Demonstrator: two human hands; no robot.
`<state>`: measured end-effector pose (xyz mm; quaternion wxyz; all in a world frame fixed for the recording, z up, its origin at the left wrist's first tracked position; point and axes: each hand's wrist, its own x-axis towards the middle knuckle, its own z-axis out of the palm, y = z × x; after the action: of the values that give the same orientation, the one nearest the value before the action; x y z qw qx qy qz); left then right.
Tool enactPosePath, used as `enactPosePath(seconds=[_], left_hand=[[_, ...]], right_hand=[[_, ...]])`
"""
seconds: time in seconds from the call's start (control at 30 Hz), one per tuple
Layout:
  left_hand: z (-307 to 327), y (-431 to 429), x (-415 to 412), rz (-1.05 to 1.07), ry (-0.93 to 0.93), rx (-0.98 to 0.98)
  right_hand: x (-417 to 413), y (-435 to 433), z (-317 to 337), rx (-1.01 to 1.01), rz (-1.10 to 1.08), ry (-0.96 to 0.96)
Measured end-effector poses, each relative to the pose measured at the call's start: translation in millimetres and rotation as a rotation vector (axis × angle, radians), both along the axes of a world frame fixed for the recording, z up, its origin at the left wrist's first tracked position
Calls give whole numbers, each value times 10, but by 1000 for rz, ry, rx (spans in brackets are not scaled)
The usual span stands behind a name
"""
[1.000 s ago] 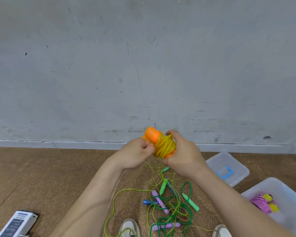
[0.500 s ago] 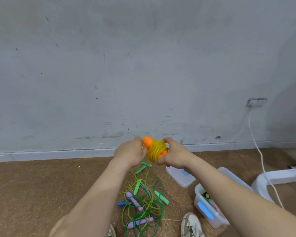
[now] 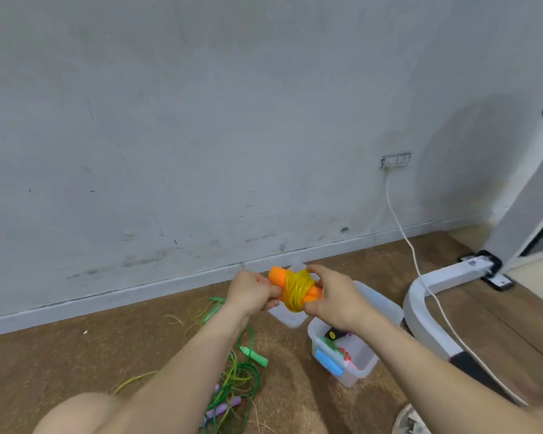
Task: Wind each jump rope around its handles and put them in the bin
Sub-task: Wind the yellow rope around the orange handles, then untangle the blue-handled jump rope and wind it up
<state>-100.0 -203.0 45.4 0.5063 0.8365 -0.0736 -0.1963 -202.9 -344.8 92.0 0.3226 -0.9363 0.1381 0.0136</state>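
Floor, brown and carpet-like, runs back to a grey wall. Clear plastic bin with a blue latch stands on it at 5 o'clock from the hands. It is open, with some coloured things inside too small to name. Its lid lies just beside it, at the bin's 10 o'clock. Loose ropes, green and yellow-green with green and purple handles, lie tangled on the floor at 7 o'clock, partly under the left forearm.

Left hand is curled round one end of the orange handles. Right hand grips the other end, thumb on top. Held in the air between them, over the lid and the bin's far edge, is the yellow jump rope. Its cord is wrapped thick round the middle of two orange handles laid side by side, handle tips poking out.

Step looks like finishing the wind; can't see the loose tail. Next move is probably to lower the bundle at 5 o'clock into the bin, keeping a squeeze on it. Cord looks glossy and springy, so the coils could pop loose.
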Motion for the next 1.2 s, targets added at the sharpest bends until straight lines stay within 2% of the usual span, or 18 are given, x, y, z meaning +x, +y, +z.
enactPosePath(seconds=[0.13, 0.3, 0.37, 0.53, 0.67, 0.83, 1.03, 1.13, 1.2], left_hand=[[-435, -548, -56, -66, 109, -41], [-1080, -1212, -233, -175, 348, -14], [-1311, -1379, -273, -196, 405, 4], [-1741, -1673, -145, -252, 314, 145], [-2009, -1988, 21, -317, 311, 144], [-2464, -2251, 271, -403, 220, 246], [-2812, -2322, 362, -593, 106, 493], [-2747, -2323, 344, -660, -44, 591], [-2709, -2270, 336, -648, -109, 567]], right_hand=[[69, -522, -390, 57, -105, 139], [87, -985, -1202, 267, -379, 272], [88, -1070, -1544, 276, -451, 304], [197, -1352, -2218, 93, -392, 408], [324, -1561, -2586, -41, -346, 424], [528, -1739, -3052, -21, -349, 405], [671, -1715, -3403, -99, -323, 658], [688, -1699, -3442, -90, -333, 611], [684, -1684, -3424, -100, -313, 579]])
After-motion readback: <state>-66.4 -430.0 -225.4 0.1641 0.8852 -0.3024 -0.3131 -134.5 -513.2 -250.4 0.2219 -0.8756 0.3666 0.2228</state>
